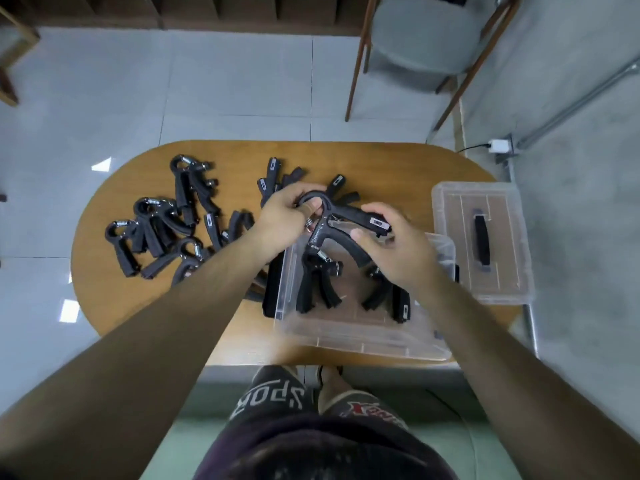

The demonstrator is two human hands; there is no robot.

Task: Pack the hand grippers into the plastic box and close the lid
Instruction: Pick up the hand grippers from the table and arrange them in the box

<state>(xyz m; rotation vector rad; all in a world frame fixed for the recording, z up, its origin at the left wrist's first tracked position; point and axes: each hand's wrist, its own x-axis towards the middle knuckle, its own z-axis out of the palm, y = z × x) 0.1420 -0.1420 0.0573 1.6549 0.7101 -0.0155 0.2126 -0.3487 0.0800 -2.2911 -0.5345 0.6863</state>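
Gripping one hand gripper (341, 225) above the plastic box (363, 337), both hands (289, 216) (398, 247) are closed on it; if lowered crookedly, the lid (485, 240) could be blocked from shutting.

Both hands are on one black hand gripper (332, 230), held up over the far edge of the clear plastic box (363, 341). Left hand (287, 216) has the looped top end, right hand (391, 244) is wrapped round one handle at about 3 o'clock from it. A couple of grippers already lie in the box (317, 285). A messy pile of loose grippers (159, 226) sits on the wooden table (104, 299) out at 9 o'clock. The lid (485, 240), with its black handle, lies flat at 3 o'clock, just beside the box. A chair (426, 39) stands on the floor at 1 o'clock.
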